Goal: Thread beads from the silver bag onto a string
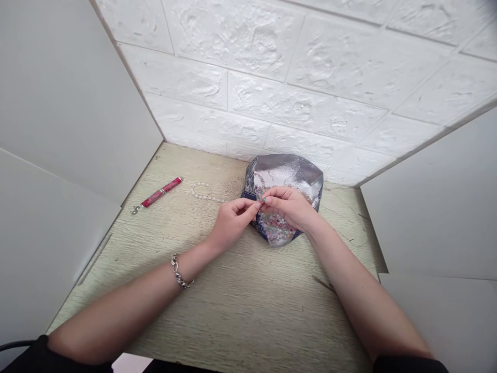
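Observation:
A silvery bag (298,173) with dark blue sides lies open near the wall, many small colourful beads (277,228) inside it. Over its left edge my two hands meet. My left hand (236,220) is closed in a pinch on the end of a string. A strand of pale beads (207,197) trails from it leftward on the table. My right hand (285,204) pinches a tiny turquoise bead (264,200) against my left fingertips. The thread itself is too fine to make out clearly.
A red pen-like stick (161,192) with a metal end rests at the left of the wooden table (240,305). Thin dark tweezers or scissors tips (324,284) show beside my right forearm. A white brick-patterned wall (272,103) stands behind, with grey panels at both sides.

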Motion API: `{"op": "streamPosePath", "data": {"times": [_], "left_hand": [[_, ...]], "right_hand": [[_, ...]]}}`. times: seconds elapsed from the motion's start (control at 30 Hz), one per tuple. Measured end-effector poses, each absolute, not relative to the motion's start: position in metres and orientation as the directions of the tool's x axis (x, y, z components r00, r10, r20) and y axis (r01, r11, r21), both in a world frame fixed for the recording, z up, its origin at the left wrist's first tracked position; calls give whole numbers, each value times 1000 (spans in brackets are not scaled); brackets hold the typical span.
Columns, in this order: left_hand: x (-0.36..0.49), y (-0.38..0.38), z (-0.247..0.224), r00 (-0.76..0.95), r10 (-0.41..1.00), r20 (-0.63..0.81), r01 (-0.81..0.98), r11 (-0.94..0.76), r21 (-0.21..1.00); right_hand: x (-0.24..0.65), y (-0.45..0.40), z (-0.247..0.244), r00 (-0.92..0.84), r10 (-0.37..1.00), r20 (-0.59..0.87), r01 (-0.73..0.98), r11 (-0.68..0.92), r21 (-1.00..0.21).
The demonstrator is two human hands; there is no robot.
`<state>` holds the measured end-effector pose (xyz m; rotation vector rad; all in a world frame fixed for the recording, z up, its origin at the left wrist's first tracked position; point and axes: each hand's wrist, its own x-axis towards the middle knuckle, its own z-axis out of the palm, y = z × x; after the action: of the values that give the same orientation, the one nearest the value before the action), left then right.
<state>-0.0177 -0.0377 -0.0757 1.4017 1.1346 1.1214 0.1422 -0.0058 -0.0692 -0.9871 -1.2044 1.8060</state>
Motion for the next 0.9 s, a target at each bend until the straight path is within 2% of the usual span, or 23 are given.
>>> {"op": "streamPosePath", "data": {"times": [0.9], "left_hand": [[-17,-38,-74,131,990,59,73,-70,995]], "right_hand": [[138,-8,-69,-424,879,-218,-135,-299,-945]]}}
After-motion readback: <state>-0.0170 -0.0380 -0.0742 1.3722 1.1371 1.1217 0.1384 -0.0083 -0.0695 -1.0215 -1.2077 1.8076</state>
